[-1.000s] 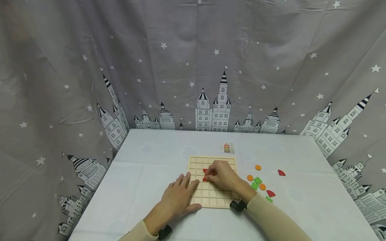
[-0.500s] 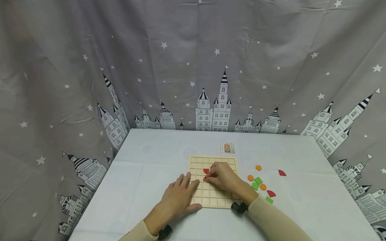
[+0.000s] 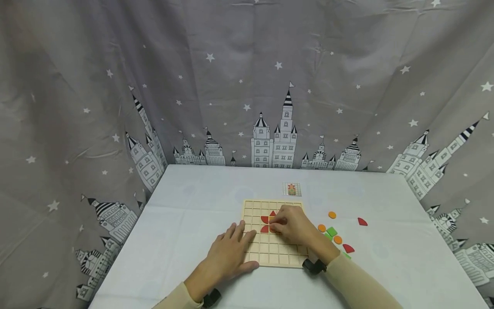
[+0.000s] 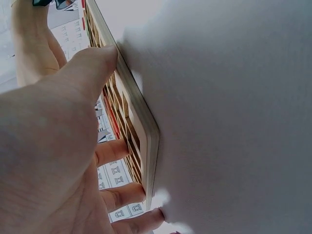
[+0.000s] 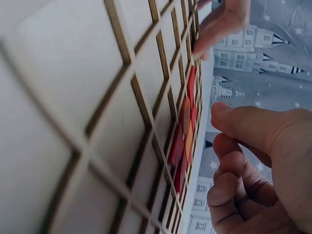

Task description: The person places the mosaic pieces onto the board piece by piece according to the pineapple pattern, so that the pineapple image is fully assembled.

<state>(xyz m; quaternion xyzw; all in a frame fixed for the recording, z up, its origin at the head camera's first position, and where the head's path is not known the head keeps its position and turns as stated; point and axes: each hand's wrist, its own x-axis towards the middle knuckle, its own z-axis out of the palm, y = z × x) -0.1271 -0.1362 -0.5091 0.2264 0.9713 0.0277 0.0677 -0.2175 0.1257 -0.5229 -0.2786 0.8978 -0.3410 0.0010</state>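
A pale wooden grid board (image 3: 266,248) lies on the white table. Near its middle sit several red pieces (image 3: 264,219) with orange pieces (image 5: 184,117) among them, partly covered by my right hand in the head view. My left hand (image 3: 227,251) rests on the board's left side, fingers spread over the edge and thumb at the near rim. Over the pieces hovers my right hand (image 3: 292,225), its fingers loosely bent. In the right wrist view, its thumb and index finger stand slightly apart with nothing visible between them, off the pieces.
Right of the board lie loose orange discs (image 3: 332,215), green squares (image 3: 332,231) and red quarter-circle pieces (image 3: 348,248). A small card (image 3: 291,189) with a printed grid picture lies behind the board. A grey castle-print curtain (image 3: 247,77) hangs behind the table.
My right hand has shifted slightly right across the board, uncovering more of the red pieces and some orange. The left hand stays in place.
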